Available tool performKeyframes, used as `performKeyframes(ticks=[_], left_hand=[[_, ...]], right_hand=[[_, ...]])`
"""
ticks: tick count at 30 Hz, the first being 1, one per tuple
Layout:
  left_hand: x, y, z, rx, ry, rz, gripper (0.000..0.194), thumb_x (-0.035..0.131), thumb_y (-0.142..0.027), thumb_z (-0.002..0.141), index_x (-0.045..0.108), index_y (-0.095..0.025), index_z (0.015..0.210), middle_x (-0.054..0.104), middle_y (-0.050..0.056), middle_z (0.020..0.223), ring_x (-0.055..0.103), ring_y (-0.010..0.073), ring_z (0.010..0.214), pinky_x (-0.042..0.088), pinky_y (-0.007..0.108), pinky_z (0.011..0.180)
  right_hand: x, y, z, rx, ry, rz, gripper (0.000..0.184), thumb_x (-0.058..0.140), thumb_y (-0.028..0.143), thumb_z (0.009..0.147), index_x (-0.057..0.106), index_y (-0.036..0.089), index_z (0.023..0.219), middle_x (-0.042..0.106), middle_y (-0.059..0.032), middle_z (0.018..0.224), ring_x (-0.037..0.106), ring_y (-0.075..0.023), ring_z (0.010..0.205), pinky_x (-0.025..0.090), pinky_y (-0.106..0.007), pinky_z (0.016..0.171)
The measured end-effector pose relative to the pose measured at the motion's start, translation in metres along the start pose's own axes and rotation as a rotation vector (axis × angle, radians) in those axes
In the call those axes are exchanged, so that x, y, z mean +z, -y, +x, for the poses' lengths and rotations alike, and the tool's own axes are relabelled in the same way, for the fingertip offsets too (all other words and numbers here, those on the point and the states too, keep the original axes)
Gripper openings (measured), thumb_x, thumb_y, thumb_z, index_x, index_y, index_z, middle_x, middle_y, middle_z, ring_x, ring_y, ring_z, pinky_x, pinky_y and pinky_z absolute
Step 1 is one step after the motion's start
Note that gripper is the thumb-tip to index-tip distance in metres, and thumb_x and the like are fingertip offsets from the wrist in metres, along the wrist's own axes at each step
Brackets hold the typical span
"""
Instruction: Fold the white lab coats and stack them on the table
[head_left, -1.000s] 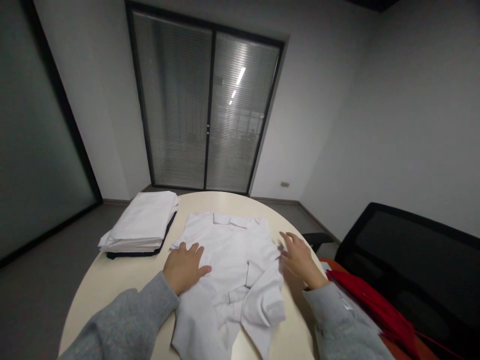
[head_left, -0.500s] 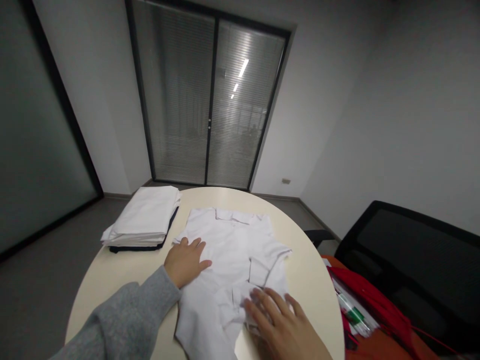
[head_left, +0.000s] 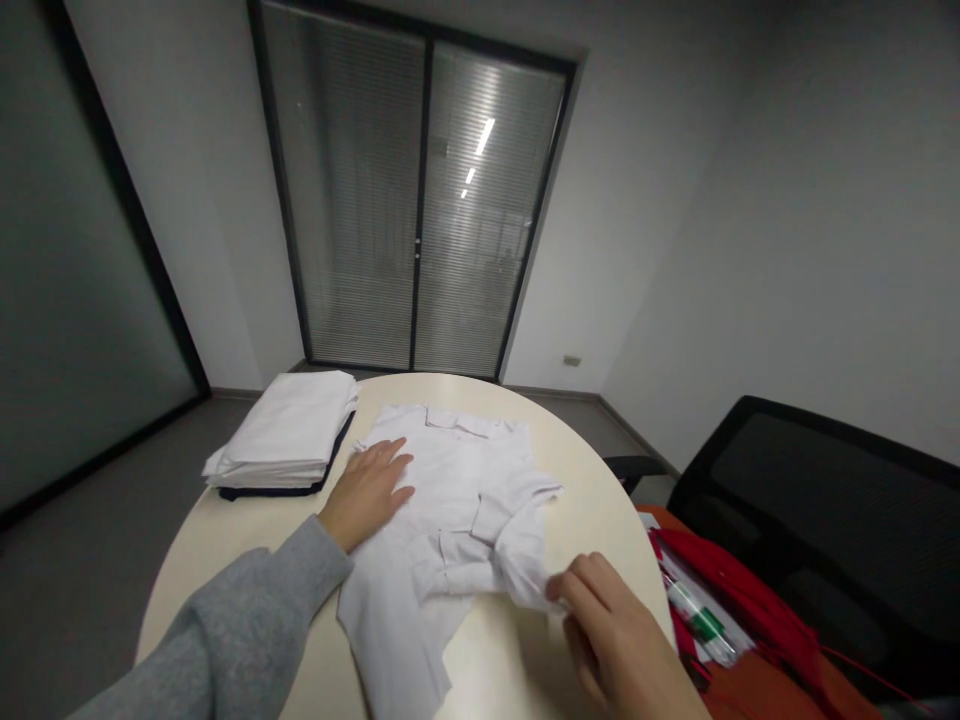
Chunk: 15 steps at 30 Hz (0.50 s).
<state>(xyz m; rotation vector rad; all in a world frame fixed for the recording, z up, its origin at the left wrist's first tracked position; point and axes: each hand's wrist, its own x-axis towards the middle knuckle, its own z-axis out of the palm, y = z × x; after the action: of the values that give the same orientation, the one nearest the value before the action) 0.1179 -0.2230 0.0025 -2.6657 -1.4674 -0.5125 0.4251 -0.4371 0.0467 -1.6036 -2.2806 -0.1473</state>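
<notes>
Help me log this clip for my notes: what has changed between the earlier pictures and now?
The right hand has moved from beside the right edge of the white garment to its lower right part, which it now appears to pinch. That part has shifted forward. The left hand has slid slightly forward on the garment's left side. The folded stack and chair stayed put.

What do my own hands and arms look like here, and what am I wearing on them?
A long, soft-looking grey sleeve, slightly mottled, ends in a plain cuff at your left wrist. Your left hand and right hand are bare, with no gloves or rings visible. The frame cuts off your right arm before any sleeve shows.
</notes>
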Motion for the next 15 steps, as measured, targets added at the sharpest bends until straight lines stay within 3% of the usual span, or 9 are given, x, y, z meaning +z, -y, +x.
performKeyframes(ticks=[3,6,8,9,11,13,15], left_hand=[[-0.032,-0.028,-0.014,0.184,-0.010,-0.151,0.027,0.058,-0.028,0.099,0.066,-0.022,0.125,0.061,0.011,0.145,0.053,0.0296,0.134,0.042,0.049,0.112],[-0.050,-0.067,-0.053,0.390,0.159,-0.299,0.016,0.061,-0.037,0.099,0.065,-0.025,0.110,0.071,0.005,0.114,0.064,0.0240,0.105,0.051,0.040,0.095],[-0.042,-0.087,-0.084,0.520,0.288,-0.285,0.023,0.067,-0.042,0.096,0.065,-0.028,0.114,0.073,0.003,0.109,0.066,0.0238,0.098,0.052,0.037,0.085],[-0.033,-0.093,-0.098,0.516,0.306,-0.209,0.015,0.062,-0.034,0.100,0.065,-0.028,0.113,0.074,0.004,0.107,0.067,0.0241,0.097,0.052,0.037,0.085],[-0.011,-0.097,-0.118,0.462,0.326,-0.109,0.025,0.058,-0.029,0.101,0.063,-0.027,0.126,0.075,0.008,0.114,0.068,0.0272,0.102,0.052,0.039,0.085],[0.006,-0.093,-0.129,0.427,0.354,-0.089,0.032,0.057,-0.028,0.101,0.061,-0.027,0.133,0.075,0.009,0.117,0.069,0.0277,0.102,0.053,0.038,0.084],[0.009,-0.084,-0.133,0.498,0.421,-0.162,0.023,0.058,-0.032,0.101,0.066,-0.028,0.123,0.077,0.006,0.105,0.070,0.0244,0.092,0.052,0.034,0.079]], right_hand=[[-0.023,0.004,-0.007,-0.086,0.078,0.126,0.030,0.046,0.001,0.074,0.060,0.025,0.086,0.064,-0.0030,0.088,0.063,-0.0205,0.084,0.050,-0.030,0.071],[-0.033,-0.016,-0.012,0.088,-0.118,0.135,0.017,0.046,0.012,0.085,0.056,0.024,0.079,0.062,-0.0021,0.077,0.060,-0.0189,0.070,0.047,-0.029,0.061],[-0.027,-0.035,-0.015,0.237,-0.209,0.138,0.015,0.045,0.019,0.090,0.054,0.025,0.080,0.060,-0.0013,0.074,0.058,-0.0184,0.064,0.046,-0.028,0.057],[-0.022,-0.044,-0.016,0.292,-0.211,0.143,0.013,0.045,0.021,0.090,0.054,0.025,0.082,0.061,-0.0012,0.074,0.059,-0.0186,0.064,0.047,-0.028,0.057],[-0.011,-0.057,-0.018,0.356,-0.151,0.137,0.013,0.044,0.022,0.088,0.057,0.026,0.088,0.062,-0.0013,0.073,0.060,-0.0199,0.063,0.048,-0.030,0.057],[-0.006,-0.059,-0.019,0.335,-0.082,0.103,0.021,0.045,0.023,0.088,0.062,0.026,0.100,0.066,-0.0038,0.081,0.065,-0.0227,0.069,0.053,-0.034,0.062],[-0.008,-0.050,-0.017,0.219,-0.058,0.058,0.030,0.048,0.023,0.089,0.064,0.028,0.114,0.070,-0.0087,0.100,0.069,-0.0269,0.087,0.057,-0.040,0.075]])
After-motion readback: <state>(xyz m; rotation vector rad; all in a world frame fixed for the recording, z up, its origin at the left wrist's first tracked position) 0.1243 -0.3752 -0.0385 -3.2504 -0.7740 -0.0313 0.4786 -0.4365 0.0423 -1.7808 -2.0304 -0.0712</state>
